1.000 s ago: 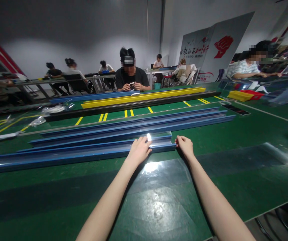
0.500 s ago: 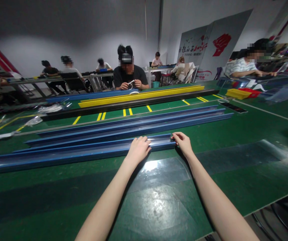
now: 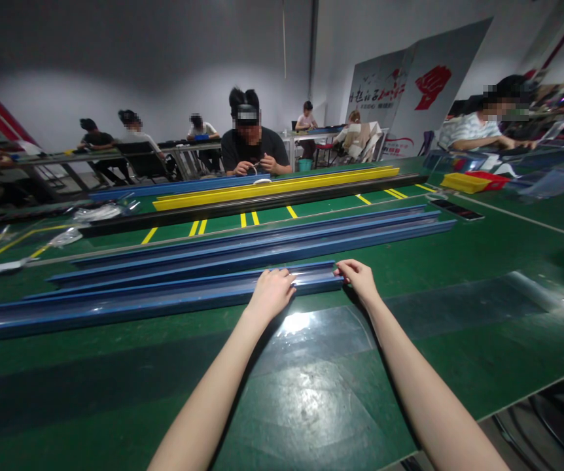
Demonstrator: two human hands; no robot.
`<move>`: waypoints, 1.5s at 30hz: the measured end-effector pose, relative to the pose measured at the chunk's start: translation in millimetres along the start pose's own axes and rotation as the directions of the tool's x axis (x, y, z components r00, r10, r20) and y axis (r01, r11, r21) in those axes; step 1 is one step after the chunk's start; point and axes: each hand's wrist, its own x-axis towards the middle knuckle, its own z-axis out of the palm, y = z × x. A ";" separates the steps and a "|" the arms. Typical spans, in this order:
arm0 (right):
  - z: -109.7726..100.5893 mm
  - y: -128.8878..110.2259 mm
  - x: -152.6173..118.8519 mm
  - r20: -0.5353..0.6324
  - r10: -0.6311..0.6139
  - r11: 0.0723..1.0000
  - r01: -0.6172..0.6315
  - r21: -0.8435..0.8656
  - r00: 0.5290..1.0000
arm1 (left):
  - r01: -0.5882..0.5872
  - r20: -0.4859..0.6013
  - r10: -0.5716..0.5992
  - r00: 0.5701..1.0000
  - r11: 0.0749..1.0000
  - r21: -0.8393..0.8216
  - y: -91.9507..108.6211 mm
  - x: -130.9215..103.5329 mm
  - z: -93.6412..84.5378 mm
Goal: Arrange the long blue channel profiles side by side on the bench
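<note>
- Green table point(image 3: 458, 261) with yellow floor-style markings point(image 3: 198, 228).
- Long yellow profiles point(image 3: 282, 188) beside a black rail point(image 3: 243, 207).
- Yellow tray point(image 3: 464, 182) touching a red tray point(image 3: 489, 176).
- Person in black point(image 3: 250, 147) seated opposite.
- Crumpled plastic wrap point(image 3: 98, 212) far left.

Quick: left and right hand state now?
Left hand: palm down, resting on the nearest blue rail; grip can't be told.
Right hand: fingers at the rail's end, touching it.

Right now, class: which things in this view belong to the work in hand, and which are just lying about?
In hand:
left hand resting on the nearest blue rail
right hand at that rail's end
clear film sheet just below the hands

Lying about:
farther blue rails
yellow rail
black rail
yellow tray
</note>
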 end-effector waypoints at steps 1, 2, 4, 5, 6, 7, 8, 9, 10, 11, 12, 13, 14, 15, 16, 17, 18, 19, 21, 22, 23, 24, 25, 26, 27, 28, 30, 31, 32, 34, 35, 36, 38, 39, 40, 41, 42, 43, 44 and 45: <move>-0.2 -0.3 0.1 0.000 0.003 1.000 -0.003 -0.002 1.000 | 0.001 0.003 -0.001 1.000 1.000 -0.008 -0.4 0.4 0.5; -0.4 -0.5 0.1 0.002 0.006 1.000 -0.006 -0.005 1.000 | 0.003 0.007 -0.002 1.000 1.000 -0.016 -0.9 0.8 1.2; -1.3 -0.6 0.4 0.007 0.010 1.000 -0.010 -0.013 1.000 | 0.005 0.015 -0.005 1.000 1.000 -0.029 -1.7 1.5 2.4; -2.0 -0.4 0.6 0.011 0.012 1.000 -0.012 -0.018 1.000 | 0.008 0.021 -0.007 1.000 0.999 -0.033 -1.9 1.7 2.9; -2.7 -0.1 1.0 0.015 0.014 1.000 -0.013 -0.023 1.000 | 0.010 0.029 -0.009 1.000 0.999 -0.034 -2.0 1.8 3.2; -3.5 0.3 1.5 0.021 0.016 0.999 -0.015 -0.030 1.000 | 0.013 0.037 -0.012 0.999 0.999 -0.035 -2.0 1.7 3.3; -4.2 0.9 2.1 0.028 0.019 0.999 -0.018 -0.037 0.999 | 0.014 0.046 -0.012 0.999 0.999 -0.034 -1.9 1.7 3.3; -4.9 1.7 2.9 0.035 0.022 0.999 -0.020 -0.044 0.999 | 0.013 0.053 -0.011 0.999 0.999 -0.034 -1.6 1.5 3.1; -5.6 2.7 3.6 0.041 0.024 0.998 -0.022 -0.050 0.999 | 0.012 0.057 -0.010 0.998 0.999 -0.033 -1.3 1.4 2.7; -6.1 3.8 4.4 0.046 0.026 0.998 -0.024 -0.057 0.999 | 0.011 0.058 -0.009 0.998 0.999 -0.033 -1.0 1.3 2.4; -6.6 5.0 5.1 0.049 0.028 0.998 -0.025 -0.063 0.998 | 0.010 0.057 -0.008 0.998 0.999 -0.031 -0.7 1.3 2.1; -6.9 6.2 5.8 0.050 0.030 0.997 -0.027 -0.069 0.998 | 0.011 0.057 -0.009 0.998 0.999 -0.030 -0.5 1.3 1.8; -7.3 7.6 6.5 0.049 0.032 0.997 -0.028 -0.076 0.998 | 0.010 0.058 -0.009 0.998 1.000 -0.029 -0.3 1.4 1.7; -7.5 8.9 7.1 0.047 0.034 0.996 -0.029 -0.084 0.998 | 0.010 0.059 -0.009 0.998 1.000 -0.028 -0.1 1.5 1.6; -7.8 10.1 7.6 0.045 0.035 0.995 -0.030 -0.092 0.998 | 0.011 0.060 -0.009 0.998 1.000 -0.028 0.0 1.6 1.7; -8.0 11.3 8.1 0.045 0.035 0.995 -0.030 -0.099 0.998 | 0.011 0.060 -0.010 0.998 1.000 -0.028 0.0 1.6 1.9; -8.2 12.3 8.6 0.046 0.035 0.994 -0.030 -0.104 0.998 | 0.012 0.060 -0.010 0.998 1.000 -0.028 0.0 1.7 2.2; -8.4 13.2 9.0 0.049 0.033 0.994 -0.028 -0.109 0.998 | 0.012 0.060 -0.010 0.998 1.000 -0.028 0.0 1.6 2.4; -8.8 14.7 9.9 0.056 0.030 0.993 -0.024 -0.116 0.998 | 0.009 0.062 -0.008 0.998 1.000 -0.026 0.0 1.4 2.6; -9.0 15.4 10.3 0.059 0.029 0.992 -0.021 -0.121 0.998 | 0.006 0.065 -0.005 0.998 1.000 -0.024 -0.1 1.3 2.5; -9.2 16.0 10.7 0.061 0.027 0.992 -0.019 -0.125 0.998 | 0.003 0.066 -0.001 0.998 1.000 -0.022 -0.2 1.3 2.5; -9.4 16.7 11.1 0.062 0.025 0.991 -0.016 -0.130 0.998 | 0.000 0.067 0.002 0.998 1.000 -0.019 -0.3 1.3 2.4; -9.6 17.2 11.4 0.062 0.022 0.991 -0.014 -0.135 0.998 | -0.004 0.065 0.005 0.998 1.000 -0.018 -0.4 1.4 2.4; -9.8 17.8 11.8 0.063 0.020 0.990 -0.011 -0.141 0.998 | -0.007 0.062 0.008 0.998 1.000 -0.017 -0.6 1.5 2.4; -10.0 18.3 12.1 0.063 0.016 0.989 -0.007 -0.148 0.998 | -0.010 0.059 0.011 0.998 1.000 -0.016 -0.8 1.6 2.6; -10.1 18.7 12.3 0.063 0.013 0.988 -0.003 -0.154 0.998 | -0.011 0.057 0.012 0.998 1.000 -0.016 -1.0 1.8 2.8; -10.4 19.1 12.5 0.066 0.007 0.986 0.004 -0.165 0.998 | -0.012 0.058 0.013 0.998 1.000 -0.018 -1.4 2.0 3.4; -10.4 19.2 12.5 0.068 0.004 0.985 0.008 -0.170 0.998 | -0.012 0.061 0.013 0.998 1.000 -0.020 -1.5 2.1 3.6; -10.4 19.1 12.5 0.070 0.001 0.985 0.012 -0.175 0.998 | -0.012 0.063 0.013 0.998 1.000 -0.022 -1.5 2.1 3.8; -10.3 19.1 12.4 0.072 -0.003 0.982 0.017 -0.187 0.997 | -0.012 0.065 0.013 0.998 1.000 -0.025 -1.4 2.0 3.7; -10.3 19.1 12.4 0.071 -0.005 0.980 0.019 -0.196 0.997 | -0.012 0.066 0.013 0.998 1.000 -0.025 -1.2 2.0 3.5; -10.4 19.1 12.5 0.069 -0.006 0.979 0.020 -0.205 0.998 | -0.012 0.066 0.013 0.998 1.000 -0.023 -1.0 1.9 3.3; -10.6 19.4 13.0 0.066 -0.007 0.975 0.021 -0.223 0.998 | -0.012 0.067 0.013 0.998 1.000 -0.016 -0.5 1.7 3.1; -10.7 19.6 13.3 0.065 -0.007 0.973 0.022 -0.231 0.998 | -0.011 0.068 0.012 0.998 1.000 -0.014 -0.4 1.7 3.2; -10.9 19.9 13.6 0.065 -0.006 0.971 0.021 -0.238 0.998 | -0.011 0.068 0.012 0.998 1.000 -0.012 -0.3 1.7 3.3; -11.0 20.1 13.8 0.064 -0.005 0.970 0.020 -0.243 0.998 | -0.011 0.066 0.012 0.998 1.000 -0.011 -0.2 1.7 3.5; -11.1 20.4 14.0 0.064 -0.003 0.968 0.019 -0.248 0.998 | -0.012 0.066 0.012 0.998 1.000 -0.009 -0.2 1.8 3.8; -11.1 20.6 14.0 0.064 -0.001 0.967 0.017 -0.253 0.998 | -0.013 0.066 0.013 0.998 1.000 -0.009 -0.2 1.9 4.0; -11.0 20.7 14.0 0.064 0.001 0.966 0.016 -0.256 0.998 | -0.013 0.068 0.013 0.998 1.000 -0.009 -0.1 2.0 4.2; -10.9 20.8 13.8 0.065 0.003 0.966 0.014 -0.259 0.998 | -0.011 0.070 0.011 0.997 1.000 -0.010 0.0 2.0 4.2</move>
